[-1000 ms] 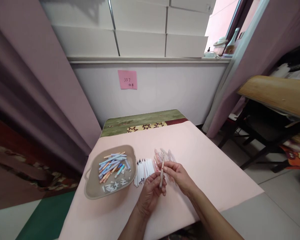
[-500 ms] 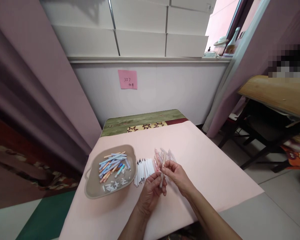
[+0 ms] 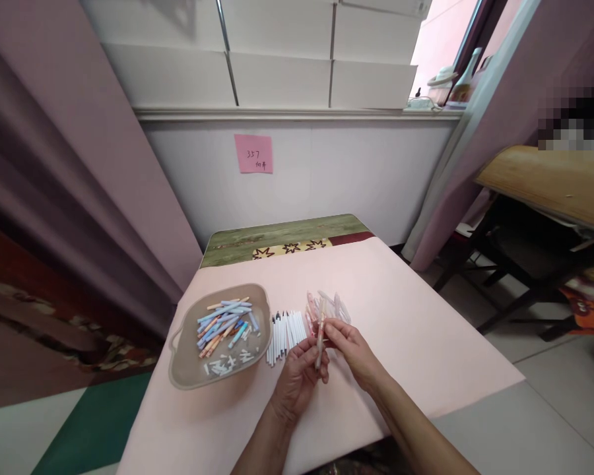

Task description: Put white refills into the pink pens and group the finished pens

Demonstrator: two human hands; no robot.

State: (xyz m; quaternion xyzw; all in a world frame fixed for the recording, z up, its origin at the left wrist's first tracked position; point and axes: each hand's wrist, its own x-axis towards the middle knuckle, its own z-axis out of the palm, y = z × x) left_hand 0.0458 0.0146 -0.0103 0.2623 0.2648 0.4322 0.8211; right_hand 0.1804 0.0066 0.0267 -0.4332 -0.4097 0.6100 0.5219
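A slim pale pen (image 3: 320,344) stands tilted between my two hands over the near part of the table. My left hand (image 3: 297,377) is closed around its lower end. Higher up, the fingers and thumb of my right hand (image 3: 347,344) pinch the same pen. Just beyond my hands lies a pile of clear and pinkish pen barrels (image 3: 337,305), partly hidden by my right hand. To the left of these, a row of white pen refills (image 3: 286,333) with dark tips lies on the pink table cover.
A beige basin (image 3: 183,369) at left holds several blue and orange pens (image 3: 222,326) and small white pieces (image 3: 222,365). The pink cover (image 3: 416,343) spreads over the table. A wooden table (image 3: 549,178) and dark chair (image 3: 525,241) stand at right.
The pen has turned slightly more upright between my hands, and my right fingers have shifted a little on it. The whole view has moved slightly.
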